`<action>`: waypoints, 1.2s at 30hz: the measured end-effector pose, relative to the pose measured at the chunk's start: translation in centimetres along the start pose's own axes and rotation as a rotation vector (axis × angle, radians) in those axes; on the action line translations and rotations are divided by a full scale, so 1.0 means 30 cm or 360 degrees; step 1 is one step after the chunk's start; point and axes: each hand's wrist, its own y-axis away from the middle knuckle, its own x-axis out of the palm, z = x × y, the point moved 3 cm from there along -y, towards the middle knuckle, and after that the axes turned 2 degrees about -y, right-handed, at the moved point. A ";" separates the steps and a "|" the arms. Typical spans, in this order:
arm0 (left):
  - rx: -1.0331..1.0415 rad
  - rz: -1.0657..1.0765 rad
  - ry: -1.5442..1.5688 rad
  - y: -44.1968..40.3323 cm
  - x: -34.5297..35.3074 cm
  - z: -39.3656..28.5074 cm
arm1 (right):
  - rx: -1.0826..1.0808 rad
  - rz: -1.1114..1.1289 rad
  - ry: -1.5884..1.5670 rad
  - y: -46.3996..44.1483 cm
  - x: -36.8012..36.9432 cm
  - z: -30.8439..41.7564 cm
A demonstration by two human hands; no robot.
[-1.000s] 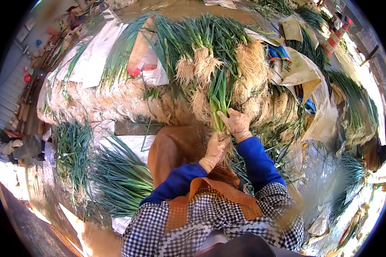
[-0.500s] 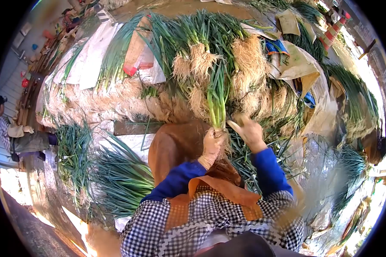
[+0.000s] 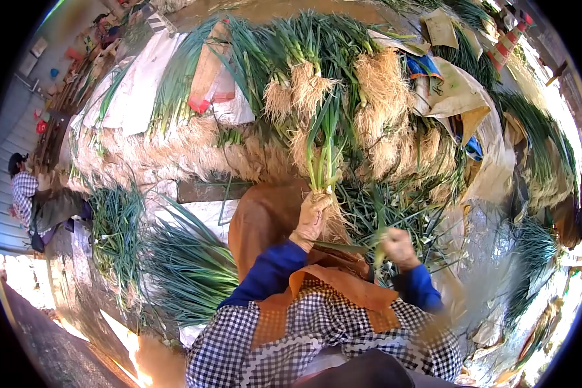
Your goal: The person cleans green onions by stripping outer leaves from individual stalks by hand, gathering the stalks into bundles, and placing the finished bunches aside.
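Note:
My left hand [image 3: 312, 216] is closed round the root end of a small bunch of green onions [image 3: 323, 158], whose leaves point away from me over the pile. To the right and nearer my body, my right hand [image 3: 398, 247] is closed on a loose green leaf [image 3: 379, 236], blurred by motion. Pale stringy roots [image 3: 335, 223] hang beside my left hand. Brown apron cloth [image 3: 265, 220] covers my lap below.
A long heap of onions with pale roots [image 3: 381, 90] lies ahead. More onions [image 3: 187, 265] lie at my left, and loose leaves [image 3: 394, 207] at my right. Another person [image 3: 24, 194] is at the far left.
My right hand has left the bunch and moved down and right, now with a green leaf. My left hand still holds the root end. The person at far left has come further into view.

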 end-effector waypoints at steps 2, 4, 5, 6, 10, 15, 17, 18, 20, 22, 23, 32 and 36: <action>-0.0048 -0.0031 0.0056 0.007 0.033 -0.027 | 0.0107 0.0078 0.1054 0.030 -0.182 -0.167; -0.0130 -0.0045 0.0049 0.024 0.051 -0.021 | 0.0284 0.0506 0.2093 0.027 -0.234 -0.429; -0.0124 -0.0029 0.0045 0.016 0.055 -0.025 | 0.0401 0.0508 0.2189 -0.043 -0.223 -0.395; -0.0135 -0.0017 0.0047 0.015 0.054 -0.025 | 0.0151 0.0364 0.1918 -0.172 -0.166 -0.330; -0.0194 0.0089 0.0137 0.034 0.053 -0.004 | -0.0064 0.0075 -0.0407 -0.523 0.118 0.012; 0.0421 -0.0236 -0.0906 0.058 0.028 -0.012 | -0.0926 -0.0679 0.1285 -0.647 0.278 0.012; 0.0775 -0.0449 -0.1521 0.098 0.085 -0.083 | -0.0735 -0.0186 0.0668 -0.528 0.263 -0.065; 0.0593 -0.0414 -0.1253 0.066 0.029 -0.059 | -0.0609 0.0047 0.0347 -0.446 0.241 -0.076; 0.0455 -0.0284 -0.0907 0.037 -0.055 -0.028 | -0.0036 0.0311 -0.0078 -0.247 0.148 -0.006; 0.0188 -0.0038 -0.0210 0.028 -0.098 -0.006 | 0.0071 0.0388 0.0870 -0.203 -0.012 -0.237; 0.0167 -0.0038 -0.0205 0.063 -0.086 -0.028 | -0.0308 0.0469 0.1886 -0.211 -0.060 -0.408; -0.0469 -0.0025 0.0359 0.117 0.017 0.063 | -0.0659 -0.0318 0.1269 -0.579 0.226 -0.033; -0.0230 -0.0238 0.0453 0.086 -0.029 0.091 | 0.0083 0.0194 -0.0525 -0.374 0.314 0.083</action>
